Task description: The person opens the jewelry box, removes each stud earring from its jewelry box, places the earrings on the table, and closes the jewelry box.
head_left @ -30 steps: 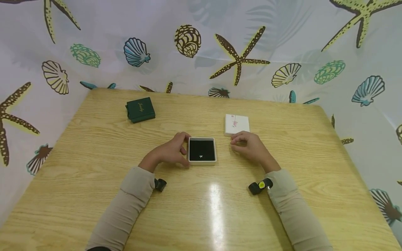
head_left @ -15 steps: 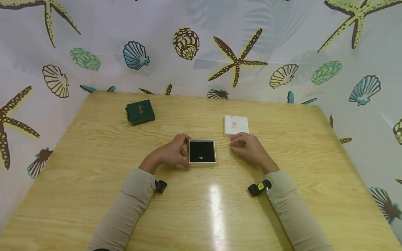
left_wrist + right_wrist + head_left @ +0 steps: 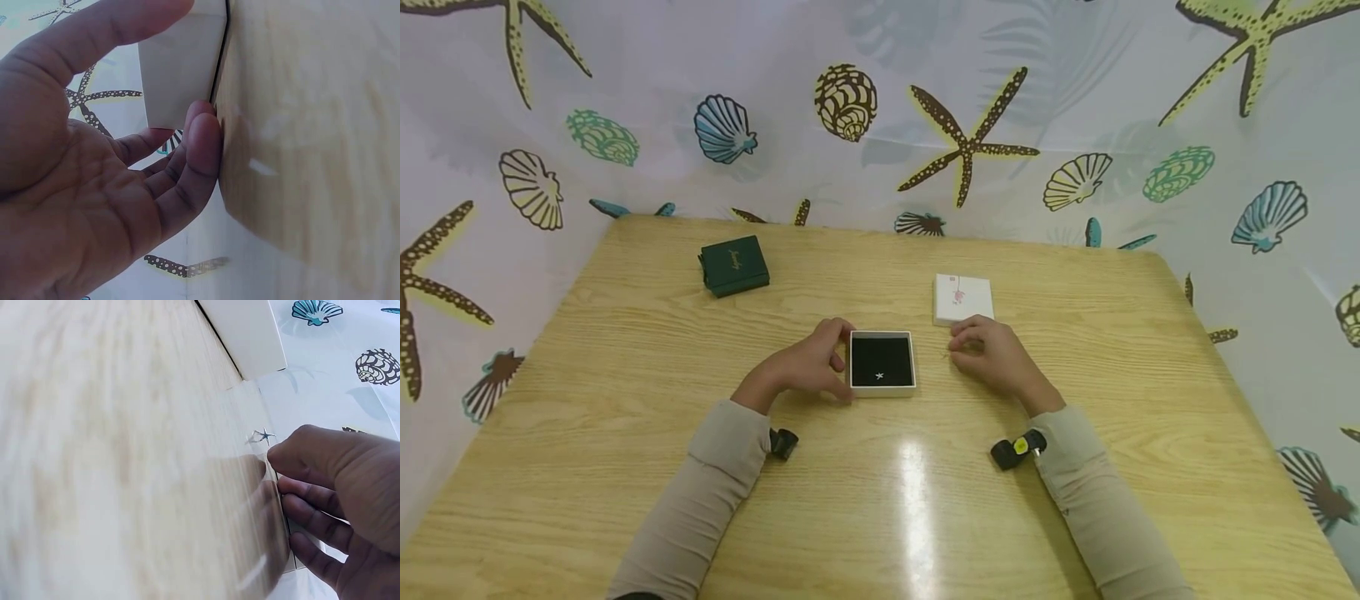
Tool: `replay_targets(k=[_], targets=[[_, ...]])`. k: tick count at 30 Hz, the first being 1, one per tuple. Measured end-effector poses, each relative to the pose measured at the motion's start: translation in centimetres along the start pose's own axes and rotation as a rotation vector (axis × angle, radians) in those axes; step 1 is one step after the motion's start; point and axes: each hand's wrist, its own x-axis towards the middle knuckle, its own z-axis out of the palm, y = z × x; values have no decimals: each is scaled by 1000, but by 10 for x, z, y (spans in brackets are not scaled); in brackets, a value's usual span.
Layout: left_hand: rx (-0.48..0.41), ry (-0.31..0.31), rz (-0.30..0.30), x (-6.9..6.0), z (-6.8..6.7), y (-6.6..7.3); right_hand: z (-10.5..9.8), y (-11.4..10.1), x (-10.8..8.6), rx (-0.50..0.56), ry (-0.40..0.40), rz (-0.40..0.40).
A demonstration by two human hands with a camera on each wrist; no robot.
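A small white box [image 3: 881,391] with a black insert [image 3: 882,354] stands uncovered on the table. A tiny silver star-shaped earring [image 3: 879,376] lies on the insert, near the front. My left hand [image 3: 811,360] grips the box by its left side; in the left wrist view the thumb lies along one side of the white box [image 3: 181,69], with fingertips at another. My right hand [image 3: 992,354] is low over the table, thumb and forefinger together. At their tips the right wrist view shows a second star-shaped earring [image 3: 266,435], pinched close to the tabletop.
A white lid [image 3: 964,298] with a pink print lies just beyond my right hand. At the back left sits a dark green box [image 3: 735,266] with gold lettering. Behind the wooden table [image 3: 865,492] hangs a cloth [image 3: 790,50] printed with shells and starfish.
The head view has shifted slightly. Both hands, the box and the lid stay where they were on the table.
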Motion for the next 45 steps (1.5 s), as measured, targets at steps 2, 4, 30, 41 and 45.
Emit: replay_targets(k=[2, 4, 30, 41, 45], targets=[[1, 0, -3, 1, 0, 0, 0, -1, 0, -2, 0, 5], [4, 0, -7, 1, -1, 0, 1, -3, 0, -13, 1, 11], [-5, -5, 2, 0, -1, 1, 1, -38, -1, -17, 56, -163], [12, 2, -22, 0, 0, 2, 6, -65, 4, -7, 28, -236], [10, 6, -22, 0, -1, 3, 11, -69, 7, -41, 12, -268]])
